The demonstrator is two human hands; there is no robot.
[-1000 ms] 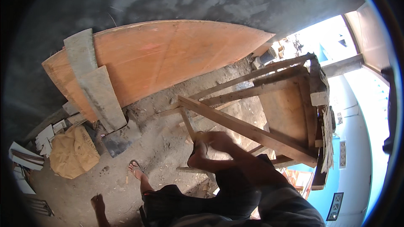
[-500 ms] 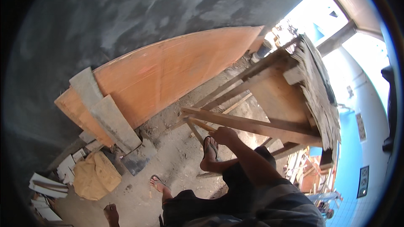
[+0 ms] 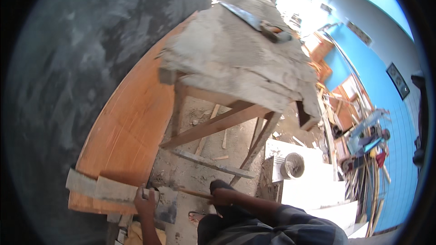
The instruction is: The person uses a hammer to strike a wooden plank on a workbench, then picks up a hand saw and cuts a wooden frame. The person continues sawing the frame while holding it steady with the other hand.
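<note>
My right hand (image 3: 221,196) grips a hammer by its wooden handle (image 3: 194,192); the hammer's head end is blurred and points left. My left hand (image 3: 145,203) has its fingers curled at the right end of a grey, cement-stained board (image 3: 116,189). Whatever the left fingers hold is too small to make out. That board lies across the lower end of a large orange-brown plywood sheet (image 3: 129,122), which leans on the dark wall.
Ahead stands a rough wooden work table (image 3: 236,59) with braced legs; a handsaw (image 3: 243,17) lies on top. A bucket (image 3: 293,165) stands by white panels (image 3: 313,193) at right. Scrap wood (image 3: 374,190) lines the blue wall (image 3: 388,154). A sandalled foot (image 3: 195,218) is below.
The view has swung right, bringing the table top and saw into sight. My left hand has come up to the board's end. The hammer has moved from the table's brace toward the left hand.
</note>
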